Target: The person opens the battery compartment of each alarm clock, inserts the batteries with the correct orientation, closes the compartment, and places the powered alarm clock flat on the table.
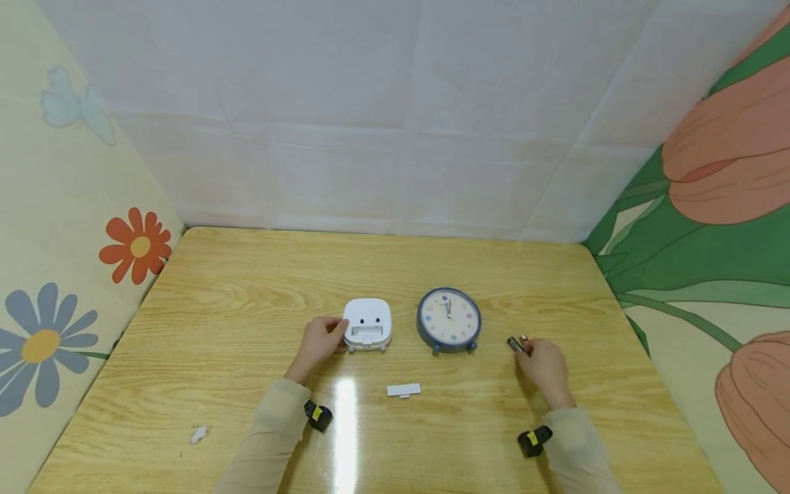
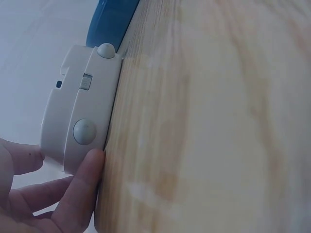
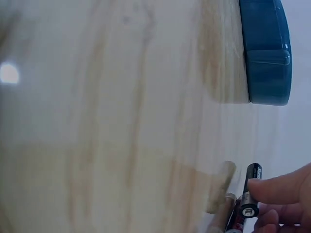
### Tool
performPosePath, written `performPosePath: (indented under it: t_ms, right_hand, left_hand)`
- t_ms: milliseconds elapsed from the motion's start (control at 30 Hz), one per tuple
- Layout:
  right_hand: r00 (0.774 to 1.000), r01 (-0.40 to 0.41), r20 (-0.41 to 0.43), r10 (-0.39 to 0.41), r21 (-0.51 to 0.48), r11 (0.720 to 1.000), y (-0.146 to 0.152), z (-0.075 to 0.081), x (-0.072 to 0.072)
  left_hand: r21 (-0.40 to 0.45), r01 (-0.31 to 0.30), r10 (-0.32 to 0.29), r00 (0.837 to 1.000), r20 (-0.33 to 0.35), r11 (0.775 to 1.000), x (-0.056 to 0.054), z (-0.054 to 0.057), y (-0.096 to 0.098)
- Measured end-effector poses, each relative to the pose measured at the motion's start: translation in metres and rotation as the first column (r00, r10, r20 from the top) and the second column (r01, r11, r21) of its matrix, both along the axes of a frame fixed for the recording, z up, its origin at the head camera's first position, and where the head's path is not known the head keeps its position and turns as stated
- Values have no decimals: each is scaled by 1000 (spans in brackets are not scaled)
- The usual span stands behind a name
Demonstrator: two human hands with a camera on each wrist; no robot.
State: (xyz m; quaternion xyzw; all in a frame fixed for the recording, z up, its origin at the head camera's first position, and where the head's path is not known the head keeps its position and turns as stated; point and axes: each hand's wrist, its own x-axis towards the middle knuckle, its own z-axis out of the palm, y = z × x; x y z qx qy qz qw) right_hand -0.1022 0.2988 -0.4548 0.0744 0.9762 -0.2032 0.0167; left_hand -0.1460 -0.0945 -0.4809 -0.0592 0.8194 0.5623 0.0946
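Observation:
A white device lies on its face on the wooden table, its back recess open. My left hand holds its left edge; in the left wrist view the fingers and thumb pinch the corner of the device. A round blue clock lies face up just to the right of it. Right of the clock, my right hand pinches black batteries against the tabletop. The right wrist view shows the batteries under my fingertips, with the clock's blue rim beyond.
A small white cover piece lies on the table between my forearms. A white scrap sits near the front left. Patterned walls close in the table on the left, back and right.

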Motion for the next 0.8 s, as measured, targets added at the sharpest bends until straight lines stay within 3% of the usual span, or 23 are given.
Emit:
performPosePath:
  t_ms: [300, 567, 800]
  right_hand:
    - [997, 30, -76, -33, -35, 999, -5, 3, 5]
    - [976, -24, -217, 11, -58, 998, -11, 5, 5]
    - [970, -43, -241, 14, -116, 992, -18, 11, 5]
  left_hand:
    - [12, 2, -2, 1000, 0, 1000, 0, -1, -1]
    - [34, -12, 11, 1000, 15, 999, 0, -3, -1]
    - [29, -18, 17, 1000, 15, 999, 0, -3, 0]
